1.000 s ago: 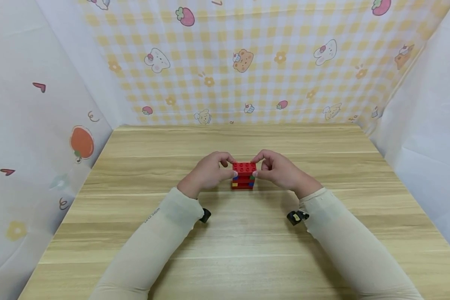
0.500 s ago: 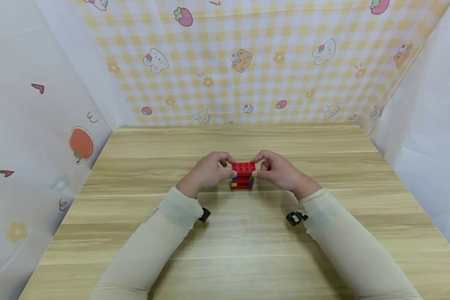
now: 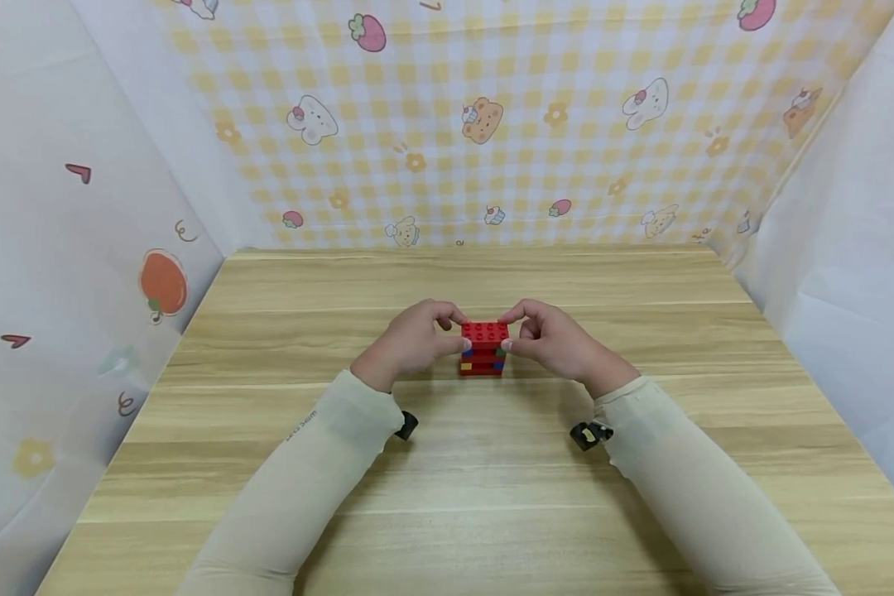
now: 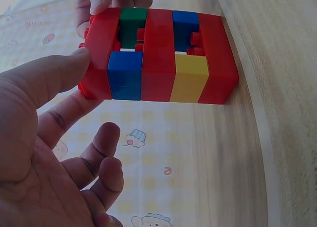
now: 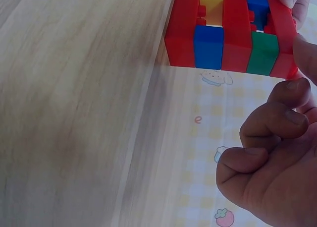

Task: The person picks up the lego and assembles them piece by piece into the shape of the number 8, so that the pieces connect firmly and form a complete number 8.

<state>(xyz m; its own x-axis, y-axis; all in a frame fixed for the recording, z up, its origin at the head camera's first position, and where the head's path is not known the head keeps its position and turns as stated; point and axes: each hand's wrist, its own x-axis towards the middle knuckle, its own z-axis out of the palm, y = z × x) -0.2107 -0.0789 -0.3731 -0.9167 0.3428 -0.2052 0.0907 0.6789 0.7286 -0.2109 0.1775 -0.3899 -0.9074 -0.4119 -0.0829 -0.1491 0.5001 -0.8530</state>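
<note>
A stack of toy building bricks stands upright on the wooden table [image 3: 447, 480]. Its top red brick [image 3: 484, 333] has studs upward; a middle red brick [image 4: 158, 58] and a bottom red brick [image 4: 218, 63] lie below. Between the upper two sit a blue brick [image 4: 125, 76] on the left and a green brick [image 5: 262, 53] on the right. A yellow brick [image 4: 189, 78] and another blue brick [image 5: 208, 47] fill the lower level, with gaps between. My left hand [image 3: 411, 339] pinches the top brick's left end with thumb and index finger. At the right end, my right hand [image 3: 559, 343] pinches likewise.
Behind the table hangs a yellow checked cloth [image 3: 447, 182] with cartoon prints. White cloth walls [image 3: 104, 248] rise on both sides. Black straps [image 3: 591, 434] show at the sleeve cuffs.
</note>
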